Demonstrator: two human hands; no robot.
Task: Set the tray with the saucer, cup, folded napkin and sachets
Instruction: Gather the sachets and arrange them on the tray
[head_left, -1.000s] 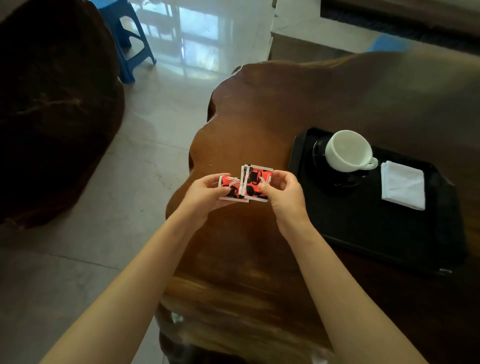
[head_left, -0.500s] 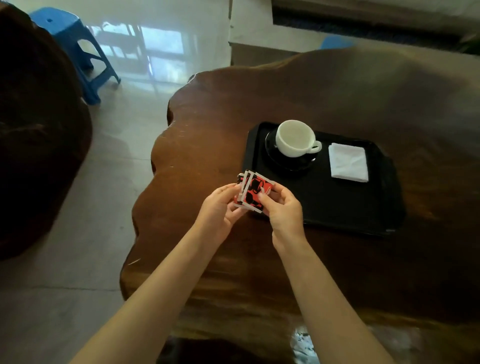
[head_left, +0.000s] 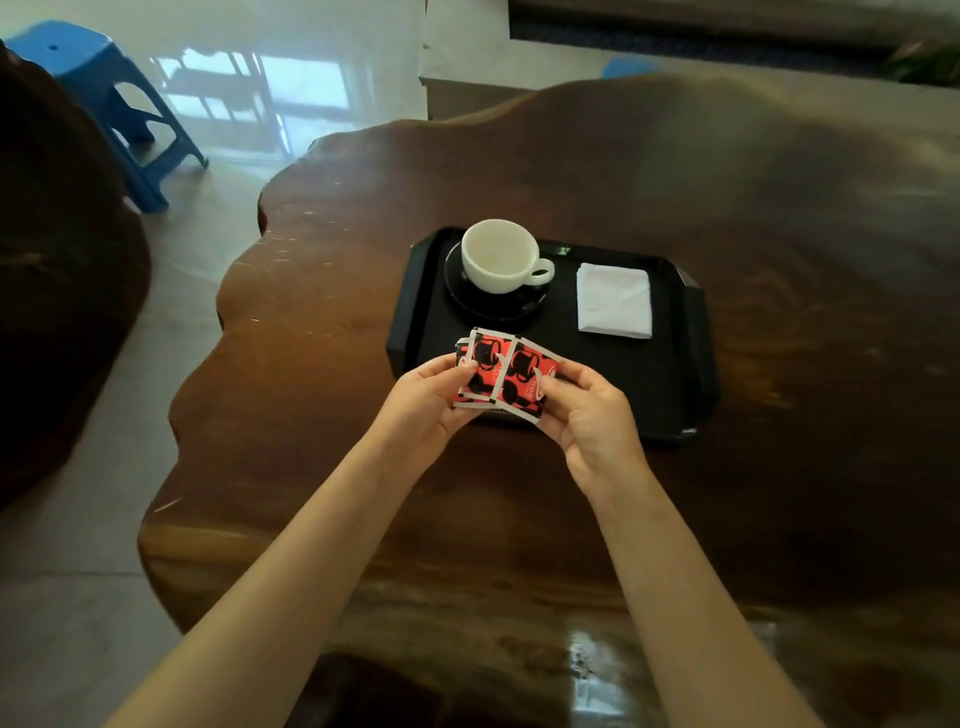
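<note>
Wooden table (head_left: 675, 208) carries tray (head_left: 670, 374); saucer (head_left: 467, 301), cup (head_left: 501, 260), napkin (head_left: 614, 301) already on it. Left hand (head_left: 431, 400) and right hand (head_left: 592, 415) pinch fanned sachets (head_left: 501, 376) over tray's near-left edge. Suggest squaring them, laying flat on bare front area.

A glossy dark wooden slab table with wavy edges (head_left: 675, 171) stands on pale polished floor tiles (head_left: 218, 104) reflecting window light, near a blue plastic stool (head_left: 104, 98).

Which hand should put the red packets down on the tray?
Probably the right hand. Both hands pinch the sachets, but the right one is already over the tray, beside its bare front part. The left hand sits at the tray's left edge.
</note>
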